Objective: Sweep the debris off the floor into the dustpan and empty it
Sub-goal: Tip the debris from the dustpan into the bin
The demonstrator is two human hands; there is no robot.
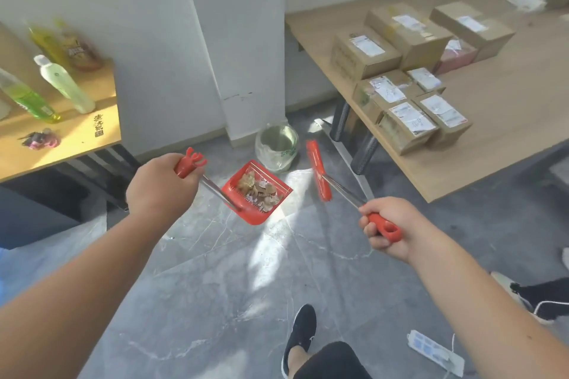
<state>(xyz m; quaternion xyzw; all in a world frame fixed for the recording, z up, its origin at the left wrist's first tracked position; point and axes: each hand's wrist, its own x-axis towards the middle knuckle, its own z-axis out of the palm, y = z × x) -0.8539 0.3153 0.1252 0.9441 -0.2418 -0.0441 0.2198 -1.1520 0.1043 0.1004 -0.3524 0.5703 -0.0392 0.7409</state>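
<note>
Red plastic throughout the tool set: dustpan [257,191], broom head [318,175], both handle grips. Left hand [160,183] is wrapped closed around the top grip of the dustpan's long metal handle; right hand [388,226] is fisted around the red end grip of the broom, shaft running forward and up-left to the head. Dustpan appears lifted clear of the grey floor [215,286], and the tray sits roughly level, which keeps the load from sliding out. Debris [258,189], brownish scraps and flakes, lies inside the tray, piled against the comb teeth near the handle side. Lined waste bin [277,146] stands just beyond the pan at the foot of the white column, mouth open, so the pan is near it but not yet over it. Broom head is held off to the right of the pan, apart from it and apparently off the floor; judged to be parked out of the way, since the sweeping looks done and no loose scraps show on the nearby tiles. Emptying step is in hand. Next move calls for carrying the pan over the bin mouth, then tipping. Risk: light flakes spilling past the rim or catching on the bag liner. Tables either side, bottles left, cartons right, not involved.
</note>
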